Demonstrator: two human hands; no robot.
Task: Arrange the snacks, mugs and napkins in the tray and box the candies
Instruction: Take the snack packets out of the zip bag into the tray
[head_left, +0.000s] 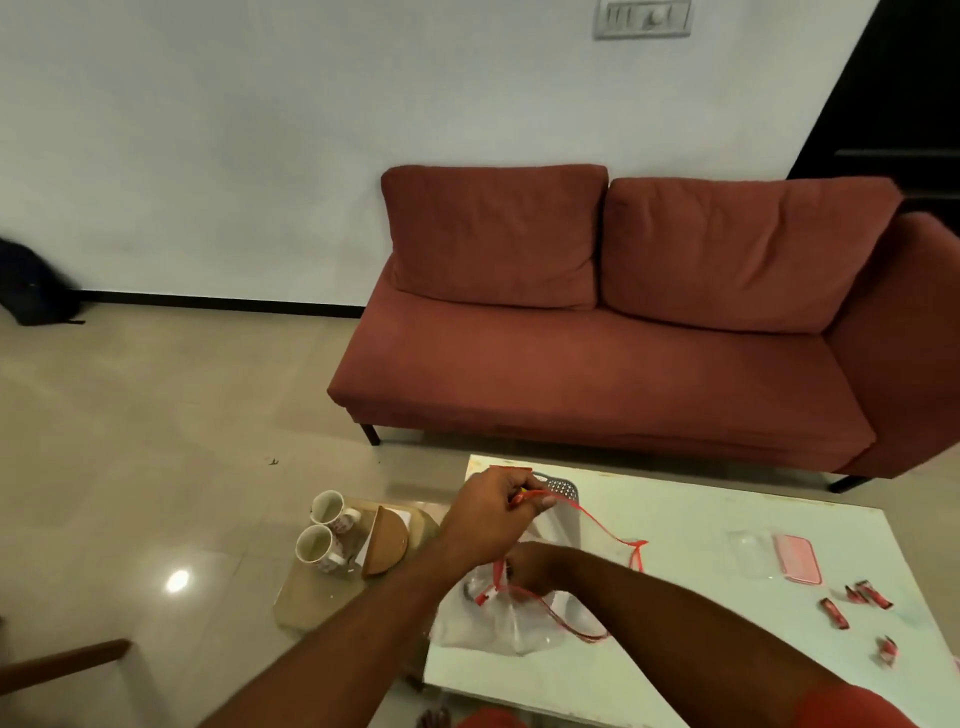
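Note:
A clear plastic bag with red handles (524, 631) lies at the near left of the white table (691, 525). My left hand (493, 514) pinches a red handle and lifts it. My right hand (535, 566) reaches into the bag's mouth; its fingers are hidden and I cannot tell what they hold. Two patterned mugs (324, 527) and a wooden napkin holder (387, 540) stand on a wooden tray (306, 597) on the floor to the left. Several red candies (860, 603) lie at the table's right. A clear box with a pink lid (797, 558) sits behind them.
A grey perforated basket (563, 487) stands at the table's far left corner behind my left hand. A red sofa (623, 332) runs behind the table. A dark bag (36, 286) leans on the wall at far left. A wooden chair arm (62, 665) is at lower left.

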